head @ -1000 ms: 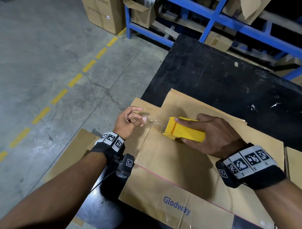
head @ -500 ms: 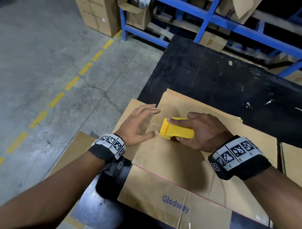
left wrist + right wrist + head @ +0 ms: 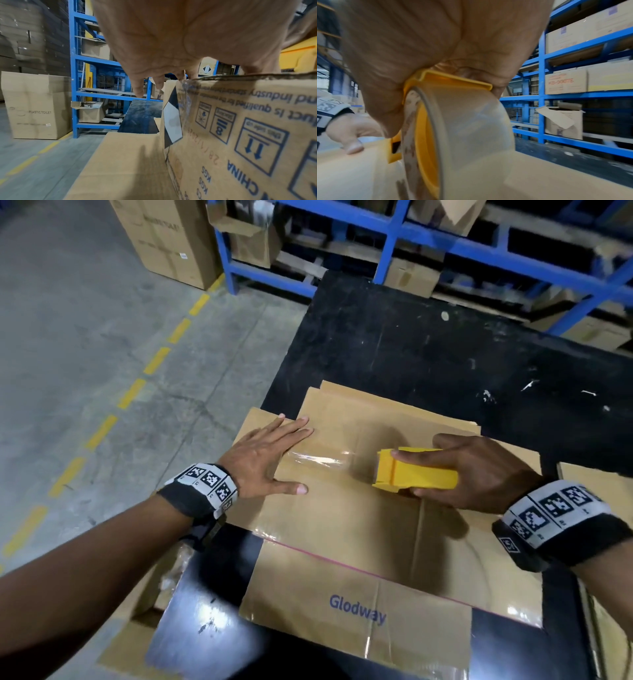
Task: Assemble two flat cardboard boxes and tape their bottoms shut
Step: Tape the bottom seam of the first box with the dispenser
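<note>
1. The table [image 3: 428, 350], black, bears the box.
2. The box [image 3: 359, 529] lies under both hands, its upper face level.
3. The left hand [image 3: 263, 460] lies flat on the box at its left edge, fingers [image 3: 291, 428] straight and close together, thumb spread wide.
4. The right hand [image 3: 479, 470] grips the dispenser [image 3: 416, 472], fingers curled over it, thumb beneath.
5. The tape [image 3: 322, 457] runs along the box from the left fingers to the dispenser.

Two hands: left hand [image 3: 265, 458] and right hand [image 3: 479, 470]. One yellow tape dispenser [image 3: 416, 472] with one tape roll [image 3: 471, 128]. One box [image 3: 359, 508] on one black table [image 3: 428, 354].
</note>
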Tool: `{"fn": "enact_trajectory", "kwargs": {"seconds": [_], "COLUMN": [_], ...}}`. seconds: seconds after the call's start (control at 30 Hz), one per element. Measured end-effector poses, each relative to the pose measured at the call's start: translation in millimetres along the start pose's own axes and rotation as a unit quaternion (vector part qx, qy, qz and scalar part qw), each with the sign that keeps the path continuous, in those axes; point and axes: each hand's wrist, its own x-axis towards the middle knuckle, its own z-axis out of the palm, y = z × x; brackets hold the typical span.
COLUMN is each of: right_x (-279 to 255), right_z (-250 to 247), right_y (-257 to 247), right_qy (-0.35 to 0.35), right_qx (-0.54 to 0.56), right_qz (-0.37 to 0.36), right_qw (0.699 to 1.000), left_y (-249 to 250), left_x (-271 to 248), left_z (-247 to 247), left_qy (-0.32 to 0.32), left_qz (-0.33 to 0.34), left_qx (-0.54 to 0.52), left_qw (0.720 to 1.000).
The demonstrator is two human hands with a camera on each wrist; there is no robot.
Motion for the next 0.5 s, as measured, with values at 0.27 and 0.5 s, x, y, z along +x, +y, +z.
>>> {"fn": "enact_trajectory", "kwargs": {"seconds": [0.27,0.5], "right_x": [-91.2,-105.1], "right_z": [16.6,48.3], "right_y": [74.2,89.8], "right_qy": [0.005,0.013], "right_qx": [0.030,0.050], "right_qz": [0.054,0.049], "right_qw": [0.998,0.997], "left_y": [9.5,32.1], "left_x": [-1.3,7.2], "left_z": [-8.2,-19.3], "left_qy": [-0.007,-0.017], "left_qz": [-0.006,-0.047], "left_qx": [-0.001,0.051], "left_qw": [1.000,0.997]}}
